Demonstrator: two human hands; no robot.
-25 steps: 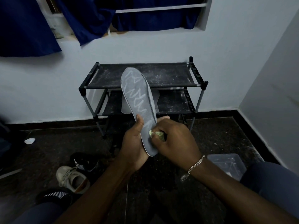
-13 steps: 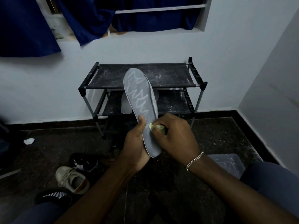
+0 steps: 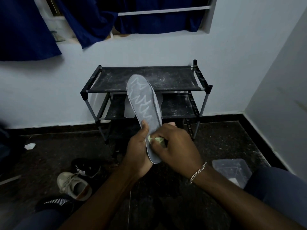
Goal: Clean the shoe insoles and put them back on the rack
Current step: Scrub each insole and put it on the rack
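Slid heelward: cloth (image 3: pixel 157 139) pinched by right hand (image 3: pixel 176 146); left hand (image 3: pixel 137 153) clamps insole (image 3: pixel 142 100), toe seemingly up-left.

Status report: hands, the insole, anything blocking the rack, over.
Left hand grips grey insole by lower end, upright. Right hand pinches pale green cloth against it. Second insole lies on middle shelf of rack. Shoes on floor left, off the line.

— What is in the left hand (image 3: pixel 137 153)?
— A grey insole (image 3: pixel 142 103), gripped near its heel, toe tilted up and away, with pale zigzag marks on its face.
— And the right hand (image 3: pixel 176 150)?
— It pinches a small pale-green wad (image 3: pixel 157 140) against the insole, just beside the left hand's thumb. Beyond both hands stands a black shoe rack (image 3: pixel 149 78).
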